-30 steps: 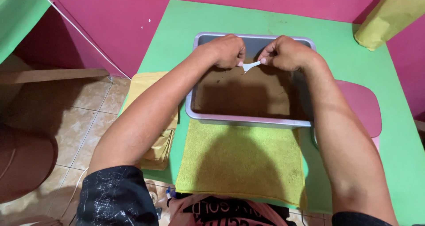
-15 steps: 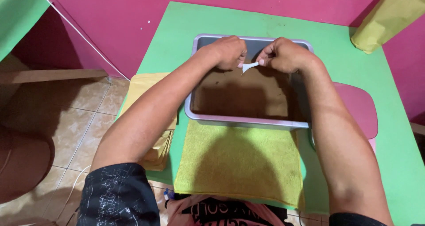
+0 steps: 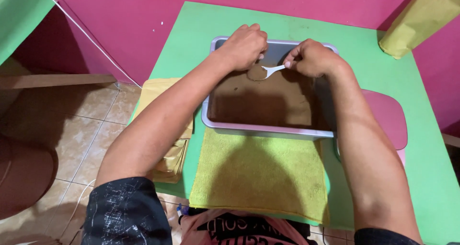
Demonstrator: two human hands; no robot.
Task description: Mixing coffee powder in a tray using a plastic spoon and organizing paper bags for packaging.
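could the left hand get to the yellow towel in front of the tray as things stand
Probably yes. The left hand sits at the metal tray's far rim, and the yellow towel lies bare below that arm, nothing on it; pulling the hand back should reach it.

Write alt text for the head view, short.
Two bare hands meet over the far end of a metal tray of brown powder: the right hand pinches a small white spoon, its tip at the powder beside the closed left hand. The tray sits on a green table, with a yellow towel in front.

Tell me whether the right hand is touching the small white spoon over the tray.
Touching. The head view shows the right hand pinching the handle of the white spoon between its fingertips, above the metal tray.
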